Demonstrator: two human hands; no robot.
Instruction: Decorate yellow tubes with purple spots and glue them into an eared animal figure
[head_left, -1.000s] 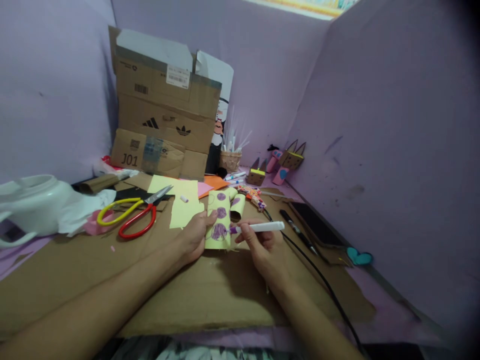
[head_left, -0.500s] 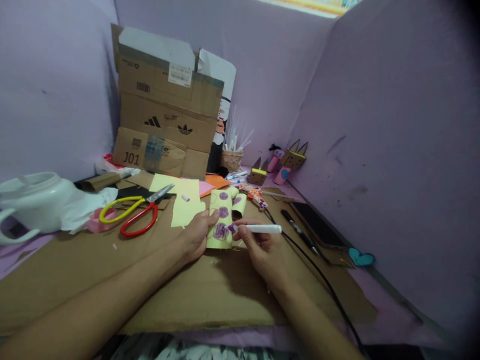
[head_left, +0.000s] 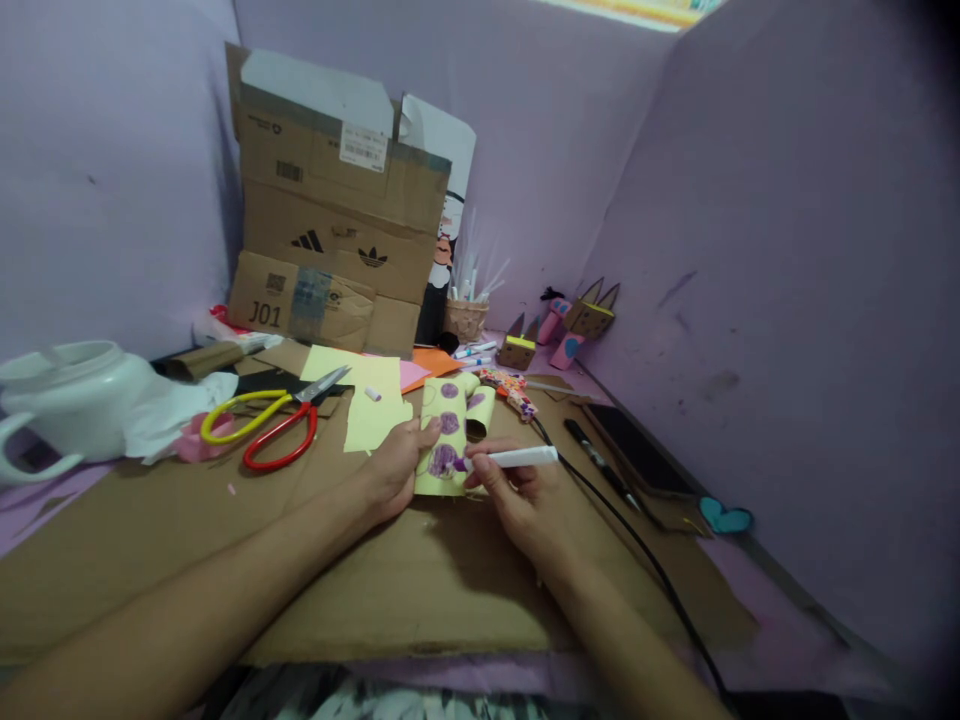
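Observation:
My left hand [head_left: 401, 462] grips the left edge of a yellow paper-covered piece [head_left: 442, 480] that bears a column of purple circles, its thumb lying on the front. Between the fingers of my right hand [head_left: 517, 490] is a white marker [head_left: 521, 457], its purple tip touching the lowest circle. That circle is scribbled in with purple, with paler patches left in it. Just behind stands a small yellow roll [head_left: 480, 412] with a purple spot. A marker cap [head_left: 373, 394] lies on a torn yellow paper sheet [head_left: 367, 430] beyond my left hand.
Scissors [head_left: 300, 410] and a white teapot [head_left: 90, 400] are at left. A flattened cardboard box [head_left: 337, 210] leans at the back. On the right lie a patterned glue gun [head_left: 514, 390] with its black cable [head_left: 637, 535], a black marker [head_left: 600, 465] and a phone [head_left: 637, 450].
The marker's tip has shifted slightly down on the lowest circle, and its white end has tilted up a little. Both hands keep their holds.

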